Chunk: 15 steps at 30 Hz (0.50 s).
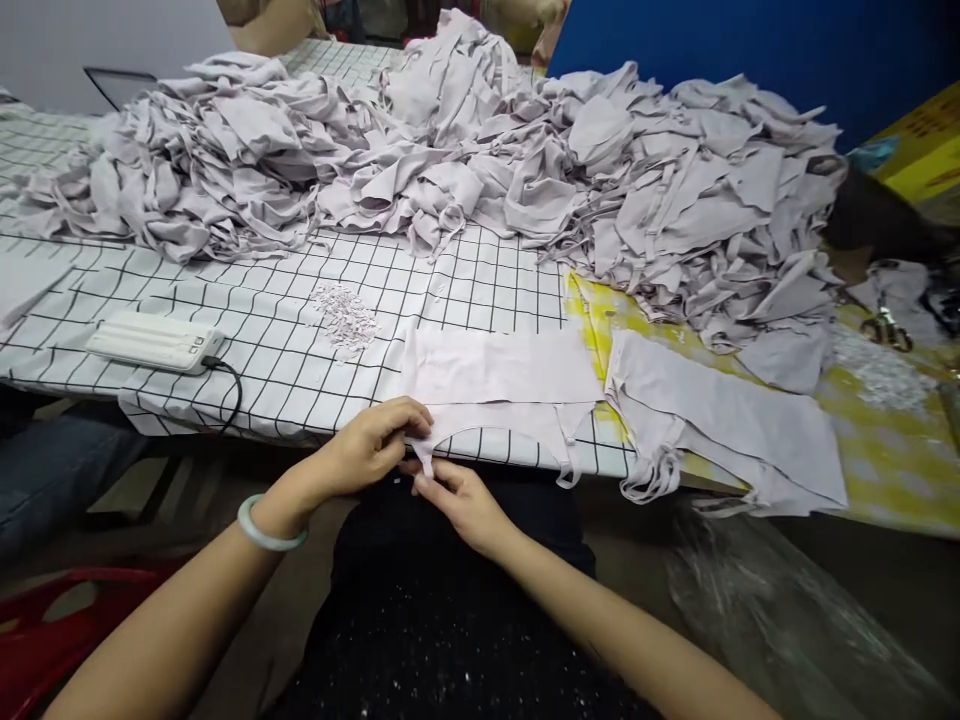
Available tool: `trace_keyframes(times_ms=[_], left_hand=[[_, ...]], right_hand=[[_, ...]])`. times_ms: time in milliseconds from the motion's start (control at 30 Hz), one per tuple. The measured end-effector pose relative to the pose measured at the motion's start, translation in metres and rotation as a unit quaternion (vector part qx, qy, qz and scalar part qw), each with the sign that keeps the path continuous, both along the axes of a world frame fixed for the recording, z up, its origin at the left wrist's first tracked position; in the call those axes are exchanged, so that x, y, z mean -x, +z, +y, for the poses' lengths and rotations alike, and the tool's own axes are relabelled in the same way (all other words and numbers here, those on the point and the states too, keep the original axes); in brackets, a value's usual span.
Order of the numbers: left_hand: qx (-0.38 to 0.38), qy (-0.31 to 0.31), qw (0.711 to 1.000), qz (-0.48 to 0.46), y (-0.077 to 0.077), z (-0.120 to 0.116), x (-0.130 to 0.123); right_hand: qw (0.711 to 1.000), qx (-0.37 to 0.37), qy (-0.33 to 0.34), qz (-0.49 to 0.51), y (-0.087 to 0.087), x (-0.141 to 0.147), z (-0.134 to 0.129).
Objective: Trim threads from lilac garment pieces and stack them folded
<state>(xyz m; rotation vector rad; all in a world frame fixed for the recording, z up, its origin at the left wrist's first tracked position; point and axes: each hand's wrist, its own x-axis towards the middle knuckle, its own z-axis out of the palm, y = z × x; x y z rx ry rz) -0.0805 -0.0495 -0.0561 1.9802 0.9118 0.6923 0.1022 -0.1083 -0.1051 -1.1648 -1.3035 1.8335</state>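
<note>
On the Near Desk Edge: Strap of One Garment Held by Both Hands

One pale garment (502,368) is laid flat at the near edge of the desk (281,290), its straps directed toward the person. Fabric beside the left-side strap (427,456) is pinched by the left hand (382,440); the strap's lower end is grasped between thumb and fingers by the right hand (456,497). The step in hand is judged to be the handling of this strap end. For the next move, a firm pinch and a flat, untwisted strap are called for. Whether anything is concealed by the fingers cannot be told.

Quantities:
- Garment in hand: one; two straps visible.
- Folded stack (731,425), to its right: one; layers not countable.
- Loose heap (450,150), behind: one; pieces not countable.
- Scrap piles (346,318): two.
- White power bank (154,341): one, with one black cable (238,392).
- Scissors (892,334), far right: apparently one pair.
</note>
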Motion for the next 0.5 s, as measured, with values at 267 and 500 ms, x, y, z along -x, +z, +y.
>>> trace_keyframes(times_ms=[267,500], left_hand=[[-0.067,-0.024,0.997,0.010,-0.005,-0.013,-0.002],[-0.127,-0.011,0.991,-0.034,-0.019,-0.014,-0.003]], right_hand=[[0.994,-0.016,-0.005,-0.108,0.069,-0.042,-0.037],[0.998,-0.043,0.019,0.045,0.129,-0.075,0.007]])
